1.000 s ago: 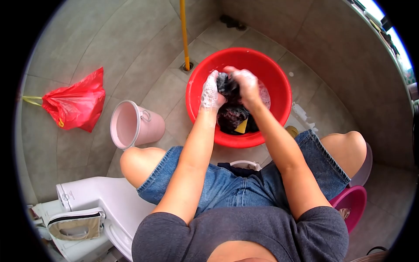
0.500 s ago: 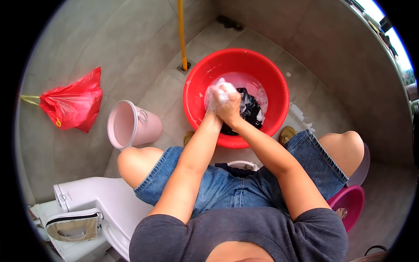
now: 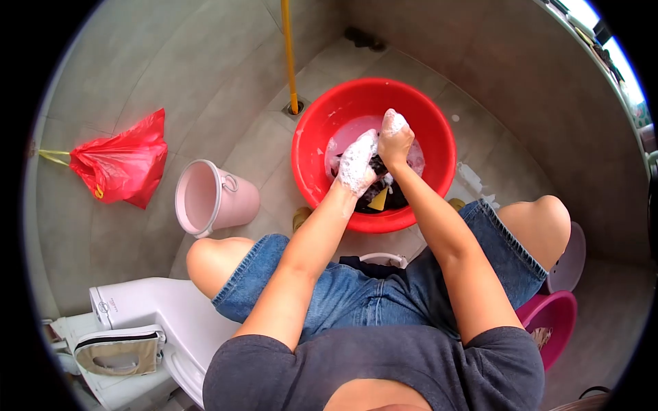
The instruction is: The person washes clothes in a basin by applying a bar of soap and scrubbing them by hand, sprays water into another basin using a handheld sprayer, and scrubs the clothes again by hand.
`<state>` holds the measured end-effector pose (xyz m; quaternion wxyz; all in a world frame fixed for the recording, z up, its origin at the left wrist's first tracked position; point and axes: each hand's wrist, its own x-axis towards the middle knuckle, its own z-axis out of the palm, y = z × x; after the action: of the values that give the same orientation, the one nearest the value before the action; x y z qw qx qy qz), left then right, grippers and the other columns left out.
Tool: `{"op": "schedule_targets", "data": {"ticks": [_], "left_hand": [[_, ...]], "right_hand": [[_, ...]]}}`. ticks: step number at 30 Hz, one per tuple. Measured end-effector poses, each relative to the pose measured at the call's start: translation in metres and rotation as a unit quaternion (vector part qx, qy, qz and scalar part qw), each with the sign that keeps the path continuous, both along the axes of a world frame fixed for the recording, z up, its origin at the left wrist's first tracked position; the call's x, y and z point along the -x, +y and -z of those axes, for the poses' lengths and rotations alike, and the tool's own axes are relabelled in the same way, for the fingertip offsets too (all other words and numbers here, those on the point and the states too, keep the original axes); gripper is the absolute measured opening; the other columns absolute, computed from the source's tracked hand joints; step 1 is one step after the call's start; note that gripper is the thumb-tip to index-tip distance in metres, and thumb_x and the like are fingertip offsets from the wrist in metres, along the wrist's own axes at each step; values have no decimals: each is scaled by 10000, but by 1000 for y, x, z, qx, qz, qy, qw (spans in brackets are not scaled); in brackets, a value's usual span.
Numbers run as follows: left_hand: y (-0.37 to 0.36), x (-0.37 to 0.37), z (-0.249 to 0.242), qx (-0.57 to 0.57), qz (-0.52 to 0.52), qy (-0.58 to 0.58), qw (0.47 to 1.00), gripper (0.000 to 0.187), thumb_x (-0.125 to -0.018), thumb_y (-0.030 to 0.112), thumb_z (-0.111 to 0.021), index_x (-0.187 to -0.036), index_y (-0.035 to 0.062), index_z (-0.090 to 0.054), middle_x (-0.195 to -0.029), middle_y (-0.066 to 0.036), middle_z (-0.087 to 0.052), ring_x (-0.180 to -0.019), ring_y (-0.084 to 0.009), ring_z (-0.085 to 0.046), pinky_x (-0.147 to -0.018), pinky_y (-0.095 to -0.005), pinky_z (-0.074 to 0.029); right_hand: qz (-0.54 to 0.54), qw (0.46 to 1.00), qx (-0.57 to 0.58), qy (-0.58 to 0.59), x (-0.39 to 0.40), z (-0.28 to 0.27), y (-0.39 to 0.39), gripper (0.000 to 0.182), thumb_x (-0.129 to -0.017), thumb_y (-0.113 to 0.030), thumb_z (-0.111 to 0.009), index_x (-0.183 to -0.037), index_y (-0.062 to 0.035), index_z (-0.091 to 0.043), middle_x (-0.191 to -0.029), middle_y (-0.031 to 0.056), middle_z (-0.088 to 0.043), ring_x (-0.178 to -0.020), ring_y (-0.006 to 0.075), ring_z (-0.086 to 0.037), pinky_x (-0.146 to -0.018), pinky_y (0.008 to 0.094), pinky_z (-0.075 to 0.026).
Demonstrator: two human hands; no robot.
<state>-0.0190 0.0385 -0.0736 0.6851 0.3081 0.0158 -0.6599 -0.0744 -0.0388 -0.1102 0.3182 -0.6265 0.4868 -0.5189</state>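
A red basin (image 3: 442,161) stands on the tiled floor with soapy water and dark wet cloth (image 3: 396,200) in it. My left hand (image 3: 358,164), thickly coated in white foam, is wrapped round part of the dark cloth. Just right of it, my right hand (image 3: 396,140) is closed, with foam over its knuckles; what it holds, if anything, is hidden. A yellow piece (image 3: 378,199) lies on the cloth below my hands.
A pink bucket (image 3: 236,198) stands left of the basin, near a red plastic bag (image 3: 127,161). A yellow pole (image 3: 288,55) rises from the floor drain. The toilet (image 3: 137,301) is at lower left, a magenta basin (image 3: 565,322) at lower right.
My hands were pressed together in foam and are now apart, the right one further right. The yellow piece has come into view, and the dark cloth has changed shape.
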Motion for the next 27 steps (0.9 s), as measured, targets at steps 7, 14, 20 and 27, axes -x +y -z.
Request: {"op": "schedule_targets", "data": {"ticks": [7, 14, 20, 27], "left_hand": [[-11, -49, 51, 200, 69, -205, 956, 205, -979, 222, -438, -981, 74, -579, -919, -44, -599, -864, -151, -578, -778, -282, -481], [-9, 3, -29, -4, 108, -320, 941, 441, -811, 231, -684, -1168, 32, -516, -1114, -73, -574, -1069, -189, -547, -905, -323, -458], [-5, -27, -42, -67, 252, -854, 450, 732, -616, 310, -723, -1282, 120, -487, -1203, -209, -543, -1123, -379, -528, -946, -436, -443], [-12, -75, -43, -49, 109, -816, 565, 275, -735, 188, -544, -944, 101, -701, -914, -167, -668, -931, -319, -635, -820, -388, -496]], "right_hand": [[-84, 989, 102, -64, -33, -24, 52, 319, -943, -205, -508, -718, 14, -562, -583, 194, -544, -549, 330, -571, -571, 413, -448], [-14, 992, -111, -60, 29, 28, -29, 367, -933, -300, -484, -749, -30, -649, -697, 148, -642, -677, 268, -637, -654, 380, -473], [-200, 948, -141, -204, 34, -33, -42, 374, -762, -144, -700, -1095, 8, -624, -868, 28, -610, -821, 99, -542, -780, 251, -442], [-316, 926, -194, -77, 76, -56, -56, 610, -662, -12, -646, -1261, -72, -544, -1032, 4, -484, -880, 124, -456, -827, 240, -400]]}}
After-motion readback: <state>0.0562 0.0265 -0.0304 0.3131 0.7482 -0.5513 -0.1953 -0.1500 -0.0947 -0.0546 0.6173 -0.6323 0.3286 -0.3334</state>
